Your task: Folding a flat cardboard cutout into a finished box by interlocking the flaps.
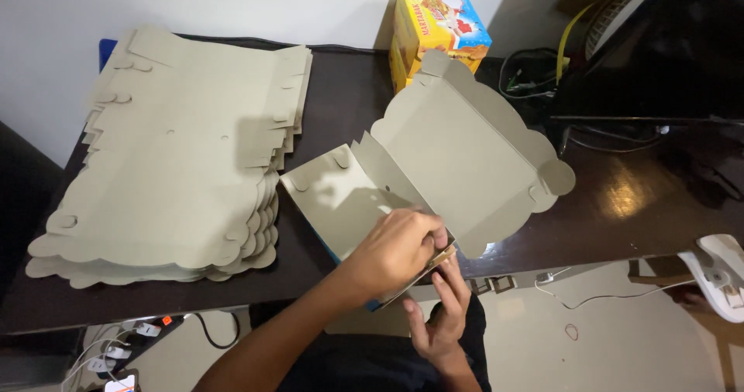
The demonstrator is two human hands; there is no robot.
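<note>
- The half-folded box blank (434, 167) lies right in front of the person at the near edge of the dark table (341, 105). Its grey inside faces up and its long axis runs diagonally, from the near-left corner up toward the far right.
- The left hand (395, 248) is curled over the near corner of the blank, pinching a side flap against it from above.
- The right hand (442, 314) comes up from below the table edge with its fingers loosely open, fingertips touching the same corner. So both hands are on the near end, and the left is the one further onto the card.
- The scalloped lid panel sticks out to the far right with bare table around it.
- The stack of flat blanks (178, 151) sits just to the left, nearly touching.
- The folded yellow boxes (434, 27) stand right behind the blank, so that side's tight.
</note>
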